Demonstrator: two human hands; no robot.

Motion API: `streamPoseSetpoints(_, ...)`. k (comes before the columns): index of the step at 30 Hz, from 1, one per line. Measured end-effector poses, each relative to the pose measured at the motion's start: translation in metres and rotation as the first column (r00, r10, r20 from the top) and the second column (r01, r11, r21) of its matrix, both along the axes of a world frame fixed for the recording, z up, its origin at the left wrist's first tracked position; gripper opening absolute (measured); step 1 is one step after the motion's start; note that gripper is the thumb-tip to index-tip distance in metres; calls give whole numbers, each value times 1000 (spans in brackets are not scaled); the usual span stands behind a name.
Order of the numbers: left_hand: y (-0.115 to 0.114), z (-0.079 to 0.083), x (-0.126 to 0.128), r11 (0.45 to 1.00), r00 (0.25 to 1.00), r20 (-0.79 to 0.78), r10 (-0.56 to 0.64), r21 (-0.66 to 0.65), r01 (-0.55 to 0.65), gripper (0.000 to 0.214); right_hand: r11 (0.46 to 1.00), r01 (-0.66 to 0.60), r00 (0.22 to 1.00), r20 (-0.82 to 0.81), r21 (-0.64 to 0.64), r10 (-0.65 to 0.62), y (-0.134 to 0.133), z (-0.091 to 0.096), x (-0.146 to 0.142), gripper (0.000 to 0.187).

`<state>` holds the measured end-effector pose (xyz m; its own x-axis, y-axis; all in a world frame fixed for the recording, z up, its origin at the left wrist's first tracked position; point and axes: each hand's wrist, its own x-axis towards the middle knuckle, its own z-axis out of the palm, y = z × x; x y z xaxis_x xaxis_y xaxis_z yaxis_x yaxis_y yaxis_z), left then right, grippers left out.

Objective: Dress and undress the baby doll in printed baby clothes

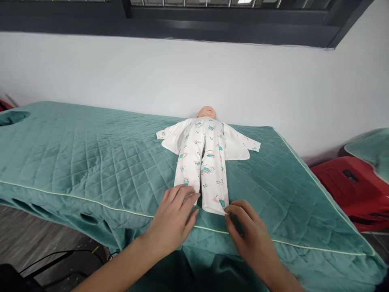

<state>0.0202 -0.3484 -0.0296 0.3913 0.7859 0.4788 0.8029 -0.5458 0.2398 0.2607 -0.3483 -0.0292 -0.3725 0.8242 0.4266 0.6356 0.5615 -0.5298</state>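
White baby pants [209,162] with a green and pink cartoon print lie spread out, waist up, over a doll and a white baby top [238,146]. The doll's head [207,112] shows above the waistband; the rest of its body is covered. My left hand [174,217] is over the hem of the left leg, fingers curled around the cuff, thumb slightly apart below. My right hand [251,231] pinches the outer corner of the right leg's hem between thumb and forefinger. Both sleeves of the top stretch out sideways.
A green quilted cover [100,154] with pale piping spreads over the bed, which has a hole [13,117] at far left. Behind rises a white wall [170,73] under a dark window frame [212,28]. A red plastic object [349,186] stands right; cables [57,253] lie lower left.
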Motion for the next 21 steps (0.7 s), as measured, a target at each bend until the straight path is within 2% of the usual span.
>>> streamPoseSetpoints(3, 1, 5, -8, 999, 1000, -11, -18, -43, 17, 24, 995, -39, 996, -78, -90, 32, 9, -6, 8, 15)
streamPoseSetpoints(5, 3, 11, -11, 996, 998, -9, -66, -68, 65, 15, 995, 2, 993, -120, -99, -14, 25, -9, 13, 14)
streamPoseSetpoints(7, 8, 16, -17, 986, 991, 14, -131, -104, 131, 6, 994, 77, 990, -110, -72, -85, 51, -13, 16, 17)
streamPoseSetpoints(9, 21, 18, -25, 978, 984, 80, -161, -122, 170, 7, 991, 136, 990, -36, -20, -136, 85, -17, 15, 26)
streamPoseSetpoints(11, 46, 13, -36, 989, 984, 159, -85, -104, 102, 14, 988, 148, 986, 70, 46, -151, 122, -19, 11, 40)
streamPoseSetpoints(12, 63, 8, -41, 996, 984, 177, 4, -86, 12, 18, 986, 153, 978, 132, 64, -160, 139, -19, 7, 44)
streamPoseSetpoints(14, 101, -4, -51, 988, 981, 124, 150, -55, -144, 24, 988, 150, 954, 255, 47, -157, 168, -18, 0, 36)
streamPoseSetpoints(15, 120, -11, -54, 985, 984, 74, 163, -60, -159, 28, 988, 148, 940, 304, 39, -152, 178, -17, -4, 30)
streamPoseSetpoints(18, 165, -27, -58, 989, 994, -44, 101, -100, -105, 34, 989, 140, 920, 362, 44, -146, 193, -16, -9, 24)
streamPoseSetpoints(21, 186, -33, -56, 989, 997, -74, -28, -148, 17, 36, 989, 135, 929, 340, 63, -148, 195, -18, -8, 23)
